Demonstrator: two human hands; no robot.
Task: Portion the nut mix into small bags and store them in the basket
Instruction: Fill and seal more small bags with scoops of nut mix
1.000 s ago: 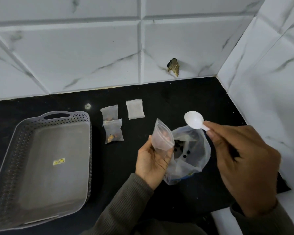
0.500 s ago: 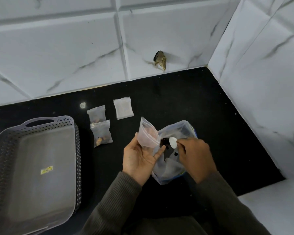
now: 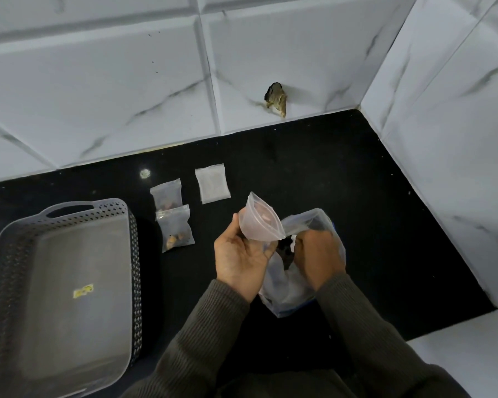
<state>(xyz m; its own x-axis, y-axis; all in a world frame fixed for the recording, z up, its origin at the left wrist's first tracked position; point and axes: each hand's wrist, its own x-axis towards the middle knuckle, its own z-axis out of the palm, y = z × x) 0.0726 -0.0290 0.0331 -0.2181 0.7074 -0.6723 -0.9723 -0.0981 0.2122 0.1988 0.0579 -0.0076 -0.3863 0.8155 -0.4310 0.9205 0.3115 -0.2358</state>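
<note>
Dipping deeper into the nut bag (image 3: 285,287) than a moment ago, the right hand (image 3: 318,254) curls round the spoon (image 3: 293,245). The left hand (image 3: 242,259) still pinches a small bag (image 3: 260,221) open just beside it, above the tabletop (image 3: 357,196).

Person as seen from the head camera: two forearms and two hands in frame. Left hand (image 3: 242,259) and right hand (image 3: 318,261) are bare. Left sleeve (image 3: 213,326) and right sleeve (image 3: 365,326) belong to one long-sleeved knit garment, dark olive-grey, with fine ribs running lengthwise along each arm. Each sleeve ends at the wrist in a close-fitting cuff of the same knit. The fabric folds softly toward the lower edge of the view, where the same dark material spans between the arms.
</note>
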